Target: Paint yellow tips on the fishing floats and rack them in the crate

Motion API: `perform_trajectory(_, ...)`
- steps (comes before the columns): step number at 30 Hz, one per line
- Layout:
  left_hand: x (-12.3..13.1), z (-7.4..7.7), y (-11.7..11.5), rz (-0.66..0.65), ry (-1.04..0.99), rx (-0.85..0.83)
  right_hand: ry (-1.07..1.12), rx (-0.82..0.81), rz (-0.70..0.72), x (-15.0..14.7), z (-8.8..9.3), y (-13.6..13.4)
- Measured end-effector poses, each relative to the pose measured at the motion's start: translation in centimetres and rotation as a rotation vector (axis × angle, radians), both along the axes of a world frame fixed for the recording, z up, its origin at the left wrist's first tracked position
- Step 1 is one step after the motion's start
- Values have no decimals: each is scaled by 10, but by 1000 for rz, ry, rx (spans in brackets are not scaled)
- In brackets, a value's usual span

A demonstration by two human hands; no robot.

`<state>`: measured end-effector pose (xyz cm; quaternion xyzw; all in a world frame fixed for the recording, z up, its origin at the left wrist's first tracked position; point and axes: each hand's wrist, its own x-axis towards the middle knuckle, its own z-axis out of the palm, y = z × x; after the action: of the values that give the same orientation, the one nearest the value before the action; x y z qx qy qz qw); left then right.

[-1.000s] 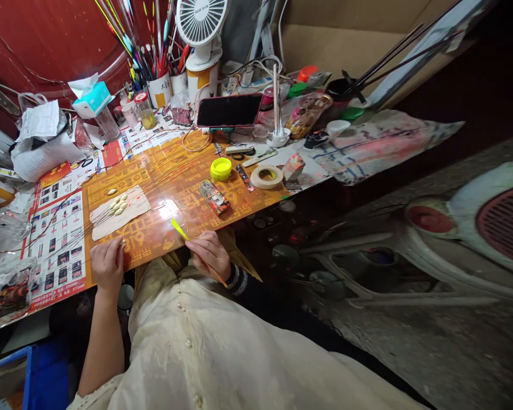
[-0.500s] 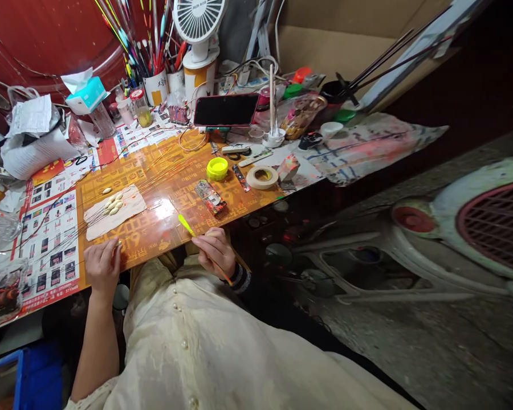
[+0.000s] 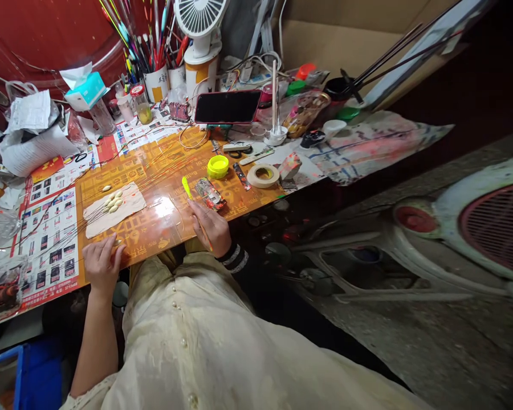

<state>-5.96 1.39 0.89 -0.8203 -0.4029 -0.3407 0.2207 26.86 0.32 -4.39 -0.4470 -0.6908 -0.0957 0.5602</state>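
Looks to me like you're at the brush step: your right hand (image 3: 211,228) has the brush (image 3: 187,188) pinched between thumb and fingers, bright yellow tip pointing away from you over the tabletop (image 3: 149,228), near the yellow jar (image 3: 218,167) but not touching it. From there I'd say the next move calls for a light grip and keeping that tip clear of the paint-spattered block (image 3: 211,195) (it's sitting right beside your fingers). Your left hand (image 3: 100,259) is at the near edge, loosely curled; there may be something small and pale by the thumb, but honestly I can't tell if you've got hold of it. Count-wise: one brush, one jar, one block, one tape roll (image 3: 263,183), one cloth (image 3: 98,228), roughly seven pale ovals (image 3: 112,202) bunched on it, plus a single oval (image 3: 106,188) just past its far edge.
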Motion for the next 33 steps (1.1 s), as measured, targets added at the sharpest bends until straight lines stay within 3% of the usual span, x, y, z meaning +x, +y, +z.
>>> perform_trajectory(5,20,6,-8,2,10,34,-32,24,-33,-1,-2,0)
perform_trajectory(11,96,2,-3,-143,52,-66,-2,13,-7,0,-4,-1)
perform_trajectory(15,126,-7,11,-124,100,-38,-39,-7,-40,0,-4,-1)
perform_trajectory(19,129,-13,18,-89,5,-114,-10,-8,6,2,-3,-4)
perform_trajectory(25,128,-11,19,-92,11,-57,28,202,97,3,-14,-23)
perform_trajectory(33,128,-8,17,-90,22,-51,25,174,129,-8,-27,-40)
